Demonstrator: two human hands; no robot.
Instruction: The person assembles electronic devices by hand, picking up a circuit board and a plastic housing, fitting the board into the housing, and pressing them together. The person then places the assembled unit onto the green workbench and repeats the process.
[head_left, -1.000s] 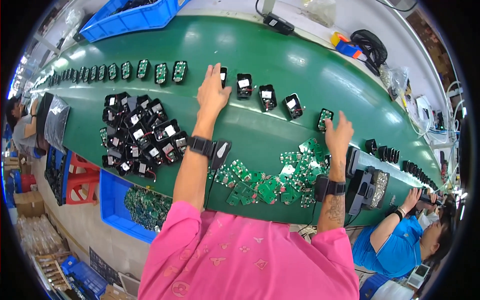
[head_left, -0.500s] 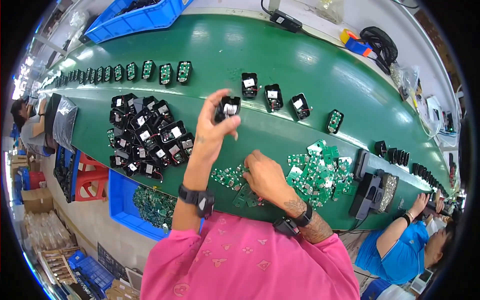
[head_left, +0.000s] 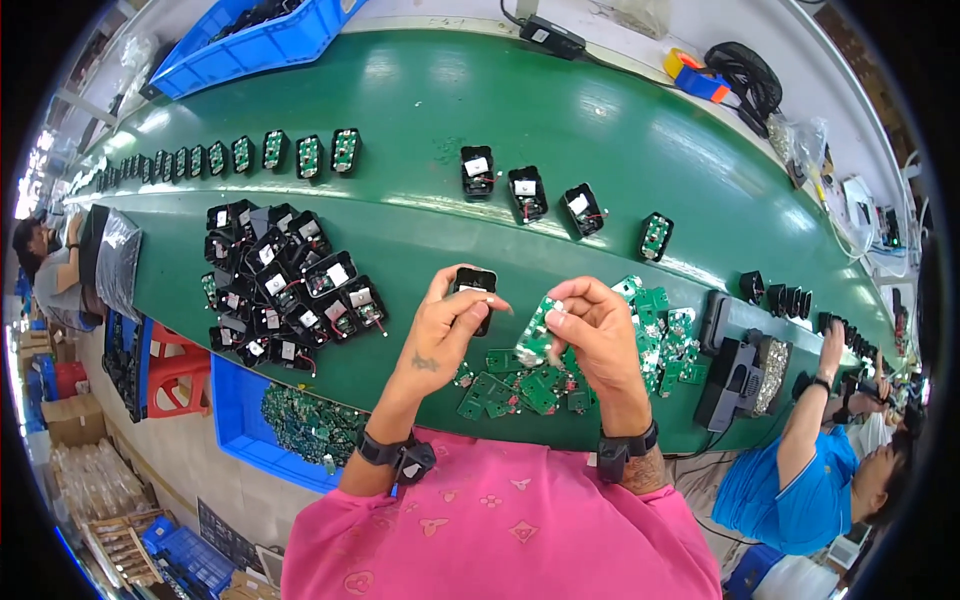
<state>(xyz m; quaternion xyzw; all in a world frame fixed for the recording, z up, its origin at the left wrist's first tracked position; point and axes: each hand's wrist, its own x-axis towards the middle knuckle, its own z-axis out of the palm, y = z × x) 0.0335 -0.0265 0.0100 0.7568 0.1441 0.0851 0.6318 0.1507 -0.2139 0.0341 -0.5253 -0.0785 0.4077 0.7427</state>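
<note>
My left hand [head_left: 446, 325] is closed around a black plastic housing [head_left: 477, 281], its open side facing up, with a white part inside. Just to the right, my right hand [head_left: 592, 325] pinches a green circuit board [head_left: 540, 330] between thumb and fingers. Board and housing are apart. Below and right of my hands lie loose circuit boards [head_left: 487, 396] and a bigger heap of circuit boards [head_left: 655, 335]. A pile of black housings [head_left: 268, 262] with white parts and thin wires sits to my left.
Beyond my hands stand several housings [head_left: 527, 194] in a spaced row; another row of board-filled housings [head_left: 309, 156] runs far left. A blue crate [head_left: 262, 50] is at the back, a black device [head_left: 728, 385] at right. A co-worker in blue [head_left: 795, 490] reaches over the bench.
My left hand has brought the housing down and nearer to me. My right hand has lifted a circuit board from the loose boards and moved right, beside the housing.
</note>
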